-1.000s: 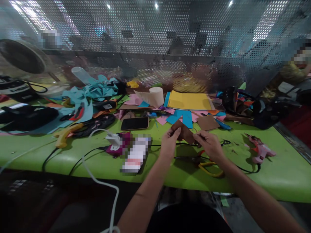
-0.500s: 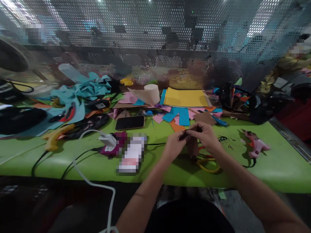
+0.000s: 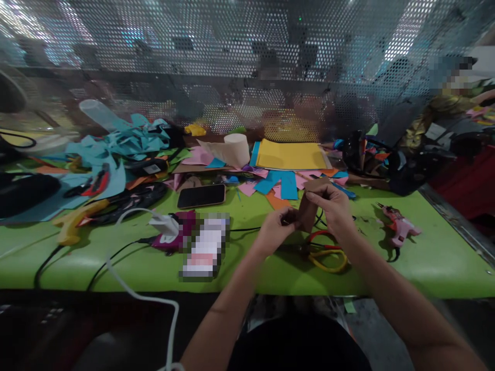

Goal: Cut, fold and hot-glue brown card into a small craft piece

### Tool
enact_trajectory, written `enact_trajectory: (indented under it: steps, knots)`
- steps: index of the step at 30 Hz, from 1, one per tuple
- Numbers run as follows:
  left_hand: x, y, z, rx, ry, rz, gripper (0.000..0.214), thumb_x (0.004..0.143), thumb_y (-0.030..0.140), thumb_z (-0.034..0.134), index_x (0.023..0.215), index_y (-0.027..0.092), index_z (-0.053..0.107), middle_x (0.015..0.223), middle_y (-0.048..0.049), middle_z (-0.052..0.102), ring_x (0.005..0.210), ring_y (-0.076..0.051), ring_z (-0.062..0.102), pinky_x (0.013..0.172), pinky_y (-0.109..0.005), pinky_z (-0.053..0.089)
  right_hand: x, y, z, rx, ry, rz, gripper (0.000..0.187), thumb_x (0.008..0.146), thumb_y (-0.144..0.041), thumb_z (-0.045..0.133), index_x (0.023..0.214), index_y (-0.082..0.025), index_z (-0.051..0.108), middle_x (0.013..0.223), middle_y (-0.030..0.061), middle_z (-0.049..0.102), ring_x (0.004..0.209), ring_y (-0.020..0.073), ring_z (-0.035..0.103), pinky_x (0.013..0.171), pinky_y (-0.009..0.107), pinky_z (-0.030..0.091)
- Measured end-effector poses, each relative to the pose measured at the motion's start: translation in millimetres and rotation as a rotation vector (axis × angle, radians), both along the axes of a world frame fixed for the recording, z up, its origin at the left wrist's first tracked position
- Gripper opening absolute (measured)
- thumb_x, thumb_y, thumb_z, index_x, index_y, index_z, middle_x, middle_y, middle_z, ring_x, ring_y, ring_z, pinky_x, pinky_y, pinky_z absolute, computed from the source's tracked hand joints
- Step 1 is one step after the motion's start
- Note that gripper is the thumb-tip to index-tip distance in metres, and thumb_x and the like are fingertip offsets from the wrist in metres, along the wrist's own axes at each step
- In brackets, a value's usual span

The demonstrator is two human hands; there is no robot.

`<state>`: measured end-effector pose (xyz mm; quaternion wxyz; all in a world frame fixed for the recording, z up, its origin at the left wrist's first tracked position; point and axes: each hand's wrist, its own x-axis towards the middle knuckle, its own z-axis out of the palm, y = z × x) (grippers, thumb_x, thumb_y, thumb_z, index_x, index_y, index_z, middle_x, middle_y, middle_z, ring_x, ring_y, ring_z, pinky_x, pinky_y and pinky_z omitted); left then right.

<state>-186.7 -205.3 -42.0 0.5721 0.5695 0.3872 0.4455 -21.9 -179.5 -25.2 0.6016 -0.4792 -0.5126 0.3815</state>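
Both my hands hold a small piece of brown paper (image 3: 307,212) upright above the green table (image 3: 247,257). My left hand (image 3: 275,231) pinches its lower left edge. My right hand (image 3: 333,205) is closed on its top and right side. Just below my hands, scissors with yellow and red handles (image 3: 328,252) lie on the table.
A pink glue gun (image 3: 398,226) lies to the right, a yellow glue gun (image 3: 75,222) to the left. A black phone (image 3: 201,196), a white charger (image 3: 164,224) with cables, yellow sheets (image 3: 290,154), a paper roll (image 3: 236,148) and coloured scraps crowd the back. A perforated metal screen stands behind.
The brown paper, held flat and spread between my hands a second ago, is now folded narrower and stands upright. My hands have come closer together.
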Motion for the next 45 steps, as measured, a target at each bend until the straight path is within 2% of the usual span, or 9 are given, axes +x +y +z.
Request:
enact_trajectory:
  steps: [9, 15, 21, 24, 27, 30, 33, 39, 45]
  knots:
    - [-2.1, 1.0, -0.6, -0.071, -0.02, 0.009, 0.019, 0.066, 0.024, 0.073, 0.082, 0.015, 0.068, 0.077, -0.0023, 0.07, 0.073, -0.016, 0.062, 0.071, -0.027, 0.048, 1.1, -2.4, 1.4, 0.005, -0.118, 0.013, 0.028, 0.07, -0.045, 0.077, 0.073, -0.02, 0.064, 0.072, 0.0005, 0.064, 0.068, 0.0158, 0.055, 0.063, 0.028, 0.044]
    - [-1.4, 2.9, -2.7, -0.026, -0.011, 0.036, 0.023, 0.071, 0.034, 0.074, 0.082, 0.016, 0.068, 0.078, -0.0022, 0.07, 0.074, -0.016, 0.06, 0.071, -0.027, 0.047, -9.7, -11.7, 6.4, -0.053, -0.176, 0.152, 0.026, 0.067, -0.04, 0.079, 0.07, -0.019, 0.064, 0.066, -0.0009, 0.063, 0.063, 0.0138, 0.054, 0.059, 0.026, 0.043]
    - [-9.2, 8.1, -6.9, -0.107, -0.134, 0.199, 0.028, 0.065, 0.037, 0.078, 0.08, 0.015, 0.067, 0.077, -0.0015, 0.069, 0.073, -0.015, 0.06, 0.07, -0.026, 0.047, 17.5, -18.3, 16.3, 0.108, -0.335, -0.088, 0.02, 0.08, -0.038, 0.07, 0.077, -0.02, 0.063, 0.07, 0.0001, 0.064, 0.063, 0.0146, 0.056, 0.061, 0.028, 0.045]
    - [-12.6, 8.7, -3.1, -0.147, -0.233, 0.276, 0.028, 0.065, 0.036, 0.077, 0.084, 0.017, 0.068, 0.079, -0.0012, 0.071, 0.073, -0.015, 0.061, 0.069, -0.025, 0.047, 36.0, -42.1, 17.6, 0.057, -0.706, 0.229, 0.015, 0.087, -0.033, 0.061, 0.092, -0.022, 0.069, 0.087, 0.0047, 0.071, 0.079, 0.02, 0.063, 0.071, 0.032, 0.049]
    - [-13.0, 7.0, 2.5, -0.187, -0.29, 0.334, 0.026, 0.063, 0.033, 0.076, 0.082, 0.017, 0.068, 0.075, 0.0004, 0.069, 0.068, -0.013, 0.059, 0.063, -0.023, 0.043, 46.5, -70.7, 9.9, 0.016, -1.07, 0.503, 0.031, 0.085, -0.02, 0.058, 0.114, -0.027, 0.066, 0.107, 0.0067, 0.071, 0.098, 0.0248, 0.064, 0.085, 0.038, 0.049]
    - [-12.2, 5.4, 6.6, -0.198, -0.306, 0.353, 0.023, 0.062, 0.033, 0.075, 0.078, 0.018, 0.067, 0.069, 0.0017, 0.066, 0.062, -0.011, 0.055, 0.059, -0.022, 0.04, 47.9, -88.0, -2.2, 0.047, -1.221, 0.521, 0.055, 0.071, -0.003, 0.052, 0.121, -0.026, 0.061, 0.113, 0.0074, 0.067, 0.104, 0.0256, 0.061, 0.091, 0.041, 0.048]
    - [-12.9, 5.0, 7.7, -0.192, -0.317, 0.363, 0.025, 0.061, 0.033, 0.076, 0.078, 0.018, 0.068, 0.068, 0.002, 0.065, 0.06, -0.01, 0.053, 0.057, -0.022, 0.039, 43.4, -92.2, -9.8, 0.039, -1.277, 0.47, 0.065, 0.062, -0.001, 0.049, 0.122, -0.023, 0.058, 0.114, 0.0089, 0.065, 0.105, 0.0269, 0.059, 0.09, 0.041, 0.048]
    - [-18.9, 5.9, 5.0, -0.189, -0.361, 0.425, 0.028, 0.063, 0.036, 0.078, 0.081, 0.018, 0.068, 0.073, 0.0014, 0.067, 0.062, -0.01, 0.055, 0.055, -0.02, 0.039, 55.4, -95.1, -2.4, -0.058, -1.174, 0.4, 0.065, 0.063, -0.005, 0.049, 0.124, -0.026, 0.06, 0.109, 0.0082, 0.064, 0.093, 0.0256, 0.064, 0.081, 0.039, 0.05]
    - [-17.3, 3.9, 9.6, -0.251, -0.416, 0.434, 0.041, 0.057, 0.045, 0.084, 0.083, 0.019, 0.067, 0.078, 0.0006, 0.069, 0.069, -0.013, 0.06, 0.061, -0.023, 0.045, 90.0, -96.6, 5.6, -0.332, -0.503, 0.459, 0.06, 0.073, -0.02, 0.059, 0.132, -0.03, 0.058, 0.12, 0.0097, 0.067, 0.104, 0.0286, 0.066, 0.085, 0.04, 0.054]
